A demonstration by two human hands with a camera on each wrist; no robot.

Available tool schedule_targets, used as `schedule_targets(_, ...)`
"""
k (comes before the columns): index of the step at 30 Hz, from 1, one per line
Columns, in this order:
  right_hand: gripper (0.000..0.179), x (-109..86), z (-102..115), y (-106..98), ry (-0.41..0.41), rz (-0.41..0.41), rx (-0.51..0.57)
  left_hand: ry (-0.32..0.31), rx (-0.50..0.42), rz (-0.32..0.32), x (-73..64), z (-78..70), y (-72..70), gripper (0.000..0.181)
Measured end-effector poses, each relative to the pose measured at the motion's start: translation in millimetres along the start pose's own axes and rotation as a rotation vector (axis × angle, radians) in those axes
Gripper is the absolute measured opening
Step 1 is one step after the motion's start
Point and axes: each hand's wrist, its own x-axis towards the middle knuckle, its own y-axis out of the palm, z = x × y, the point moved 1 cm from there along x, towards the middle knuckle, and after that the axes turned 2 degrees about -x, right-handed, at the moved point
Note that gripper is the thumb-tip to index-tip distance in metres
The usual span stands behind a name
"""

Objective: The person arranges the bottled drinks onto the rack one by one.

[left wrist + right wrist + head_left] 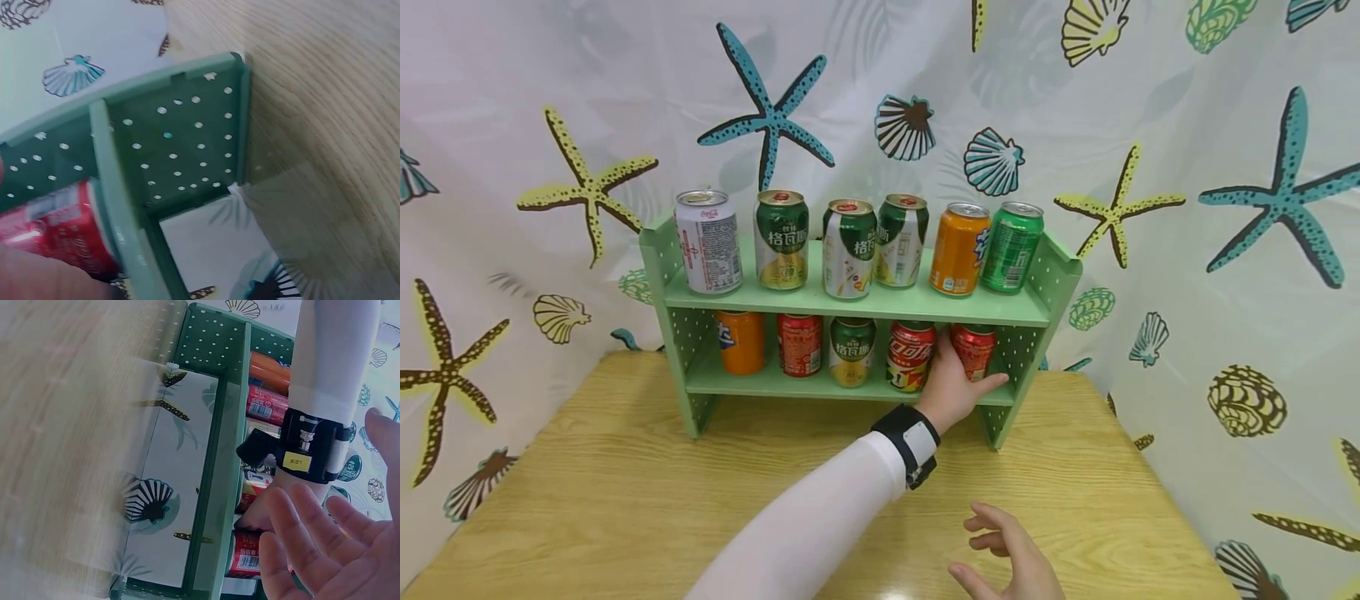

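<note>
On the lower shelf, my left hand [950, 387] reaches in at the right end. Its fingers go between a red can [974, 350] and a red-and-yellow can [911, 357], while the thumb sticks out to the right in front of the red can. The fingertips are hidden behind the cans. In the left wrist view the red can [59, 228] lies close beside a blurred part of the hand. My right hand [1011, 557] hovers over the table nearer to me, fingers spread and slightly bent, holding nothing; the right wrist view shows its palm side.
A green two-tier shelf [857, 310] stands on the wooden table [625, 500]. Its top tier bears a white can [708, 242], several green-and-white cans, an orange can [960, 250] and a green can [1013, 248]. More cans stand below, left. Patterned cloth [625, 75] hangs behind and beside.
</note>
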Motion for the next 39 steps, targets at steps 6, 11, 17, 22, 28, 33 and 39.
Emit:
schedule_targets(6,0.062,0.7,-1,3,-0.016,-0.005,0.012,-0.003,-0.012,-0.011,-16.9,-9.7,-5.4,0.105)
schedule_targets(11,0.063,1.3,-2,2,-0.038,-0.033,0.003,-0.043,0.008,0.013,-35.5,-13.3,-8.1,0.103)
schedule_targets(17,0.064,1.6,-4,2,-0.046,-0.039,-0.016,-0.117,0.043,0.101,-58.3,-8.2,-17.8,0.103)
schedule_targets(22,0.065,1.6,-10,3,-0.096,-0.082,-0.035,-0.117,0.158,0.194,-76.1,-6.1,-34.8,0.098)
schedule_targets(28,0.065,1.9,-13,6,-0.152,-0.102,-0.040,-0.050,0.203,0.263,-92.2,-11.0,-60.7,0.082)
schedule_targets(33,0.064,1.3,-13,7,-0.151,-0.091,-0.048,0.011,0.209,0.332,-106.5,-11.6,-76.9,0.064)
schedule_targets(39,0.059,0.1,-15,9,-0.188,-0.089,-0.061,0.074,0.251,0.395,-126.1,-14.8,-93.2,0.058)
